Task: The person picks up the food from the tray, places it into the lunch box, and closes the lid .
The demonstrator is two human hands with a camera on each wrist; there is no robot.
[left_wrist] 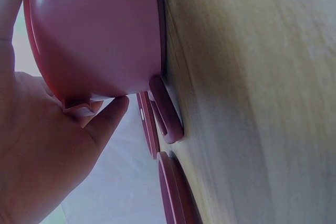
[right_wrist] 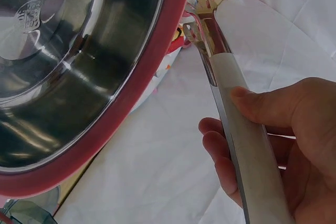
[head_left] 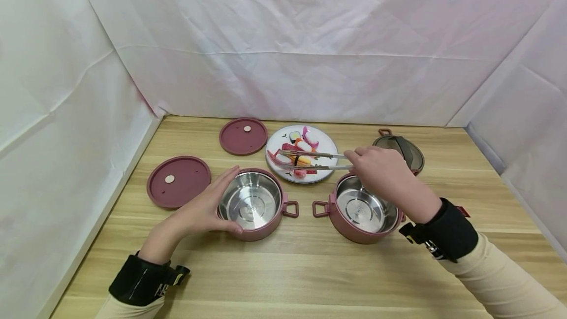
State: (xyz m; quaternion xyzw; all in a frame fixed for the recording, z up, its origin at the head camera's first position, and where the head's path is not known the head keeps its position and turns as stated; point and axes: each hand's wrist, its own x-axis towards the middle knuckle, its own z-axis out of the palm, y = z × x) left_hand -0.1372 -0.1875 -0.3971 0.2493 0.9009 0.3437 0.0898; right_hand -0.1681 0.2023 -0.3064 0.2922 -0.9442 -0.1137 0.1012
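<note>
My left hand (head_left: 201, 210) holds a dusty-pink pot (head_left: 261, 234) from its left side, thumb along the near side and fingers at the far rim. In the left wrist view the fingers curve against the wall of this pot (left_wrist: 94, 35). My right hand (head_left: 381, 171) grips metal tongs (head_left: 330, 167) with pale handles, above a second pink pot (head_left: 354, 233). The tongs' spread tips reach over a white plate (head_left: 276, 137) with several toy sushi pieces (head_left: 304, 145). Whether the tips touch a piece I cannot tell. Both pots have bare steel insides.
Two maroon round lids (head_left: 181, 188) lie at the left, one farther back. Behind the right pot is a dark see-through round piece (head_left: 414, 154) with a small handle, partly hidden by my right hand. White cloth walls (head_left: 288, 87) enclose the wooden table (head_left: 283, 279).
</note>
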